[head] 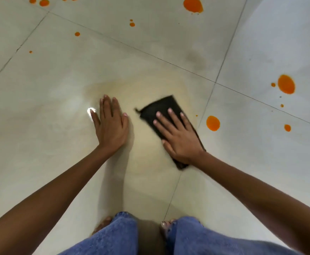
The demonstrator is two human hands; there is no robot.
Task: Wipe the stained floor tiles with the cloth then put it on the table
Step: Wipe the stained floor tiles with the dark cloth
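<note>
A dark folded cloth (161,109) lies flat on the pale floor tiles (58,85). My right hand (176,133) presses on the cloth with its fingers spread and straight. To the left of it, my left hand (110,124) rests flat on the bare tile, fingers straight. A yellowish wet smear (146,89) spreads over the tile around and beyond both hands. Orange stains dot the floor: one blob (213,123) just right of the cloth, a bigger one (286,84) further right, and another (192,4) at the top. The table is out of view.
Small orange drops (43,2) are scattered across the upper left tiles. Dark grout lines (132,46) cross the floor. My knees in blue jeans (117,236) and bare toes (167,225) are at the bottom edge.
</note>
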